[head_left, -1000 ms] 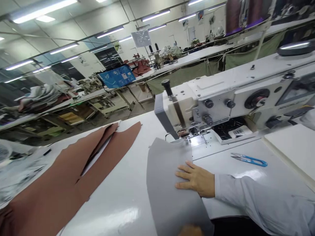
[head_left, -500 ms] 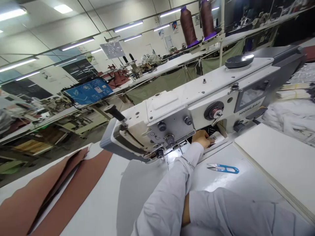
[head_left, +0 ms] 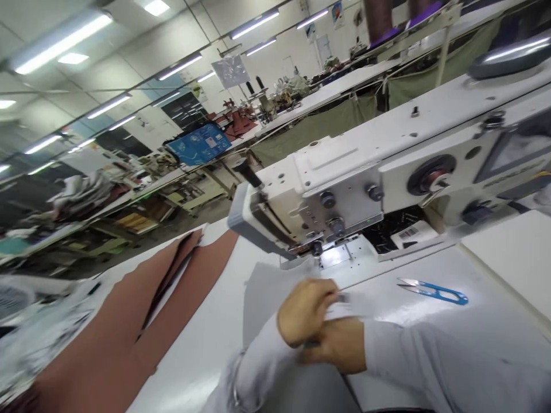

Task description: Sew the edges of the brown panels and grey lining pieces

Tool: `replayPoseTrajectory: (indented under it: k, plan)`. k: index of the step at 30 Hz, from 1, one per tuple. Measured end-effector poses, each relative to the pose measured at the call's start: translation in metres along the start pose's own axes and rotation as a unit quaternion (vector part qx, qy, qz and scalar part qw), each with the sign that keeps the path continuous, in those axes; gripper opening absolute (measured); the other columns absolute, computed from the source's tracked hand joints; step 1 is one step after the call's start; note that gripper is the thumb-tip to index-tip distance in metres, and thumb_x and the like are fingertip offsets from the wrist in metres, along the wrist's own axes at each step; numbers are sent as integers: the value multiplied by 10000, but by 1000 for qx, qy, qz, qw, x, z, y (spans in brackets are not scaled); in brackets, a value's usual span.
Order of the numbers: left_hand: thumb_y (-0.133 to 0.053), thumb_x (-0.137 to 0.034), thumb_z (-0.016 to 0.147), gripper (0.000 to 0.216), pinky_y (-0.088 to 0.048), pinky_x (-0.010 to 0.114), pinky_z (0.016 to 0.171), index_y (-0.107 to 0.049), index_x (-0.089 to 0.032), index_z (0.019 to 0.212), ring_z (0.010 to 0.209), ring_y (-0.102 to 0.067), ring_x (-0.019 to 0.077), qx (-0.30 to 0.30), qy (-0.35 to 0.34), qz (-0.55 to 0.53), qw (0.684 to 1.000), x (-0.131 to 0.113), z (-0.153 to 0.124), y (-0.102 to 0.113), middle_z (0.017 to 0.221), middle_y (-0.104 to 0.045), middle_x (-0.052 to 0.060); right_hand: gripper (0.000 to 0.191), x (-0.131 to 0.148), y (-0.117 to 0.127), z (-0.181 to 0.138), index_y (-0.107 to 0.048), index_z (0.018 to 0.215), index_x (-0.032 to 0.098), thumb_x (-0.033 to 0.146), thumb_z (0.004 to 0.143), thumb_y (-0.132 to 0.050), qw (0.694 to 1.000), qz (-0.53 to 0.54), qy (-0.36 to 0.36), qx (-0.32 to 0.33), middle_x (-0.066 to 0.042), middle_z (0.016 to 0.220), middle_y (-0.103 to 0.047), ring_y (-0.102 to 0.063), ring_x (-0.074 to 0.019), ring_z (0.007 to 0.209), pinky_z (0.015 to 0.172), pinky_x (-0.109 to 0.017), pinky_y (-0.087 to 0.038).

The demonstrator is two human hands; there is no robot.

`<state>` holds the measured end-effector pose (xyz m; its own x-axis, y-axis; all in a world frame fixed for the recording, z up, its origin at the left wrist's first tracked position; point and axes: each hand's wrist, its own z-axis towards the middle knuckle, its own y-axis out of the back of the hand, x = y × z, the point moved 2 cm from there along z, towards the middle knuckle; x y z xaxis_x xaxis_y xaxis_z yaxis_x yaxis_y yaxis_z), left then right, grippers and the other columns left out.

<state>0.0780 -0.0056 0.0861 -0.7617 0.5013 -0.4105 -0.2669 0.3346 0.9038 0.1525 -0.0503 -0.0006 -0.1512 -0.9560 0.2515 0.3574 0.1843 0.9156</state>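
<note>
Evidently, the grey panel (head_left: 258, 301) is overlapped by the left hand (head_left: 305, 312) and right hand (head_left: 343, 347), its long axis laid roughly twelve to six; the sewing machine (head_left: 353, 178), towards one o'clock, is approached closer by the left. Both are curled, any grip blurred beyond telling.

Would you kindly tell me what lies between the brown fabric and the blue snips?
The head view shows white tabletop, the grey piece, the left hand and the right hand between them.
</note>
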Motion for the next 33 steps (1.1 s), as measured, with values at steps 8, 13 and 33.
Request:
replayPoseTrajectory:
  k: [8,13,33]
  plan:
    - [-457,-160,806,218,-425,396,884,-576,-178,988,1021,-531,225,-223,67,122,965,102,-64,-39,1066,-594,102,600,2,-5,7,-454,1227,198,149,642,-574,998,43,43,33,-121,1312,-378,-254,-315,1238,1004,-555,-182]
    - [-350,-70,851,337,-424,371,968,-527,-150,1126,1192,-429,189,-248,-96,37,963,93,-67,-66,1193,-556,98,553,6,-11,6,-480,1203,171,186,657,-561,998,51,32,6,-114,1315,-377,-251,-288,1240,1031,-511,-171]
    - [-329,4,790,391,-433,419,960,-561,-121,1079,1239,-368,225,-187,-51,52,980,88,-53,-59,1203,-544,124,472,8,-2,11,-482,1192,176,162,721,-491,997,57,24,37,-101,1304,-378,-248,-291,1235,1024,-512,-195]
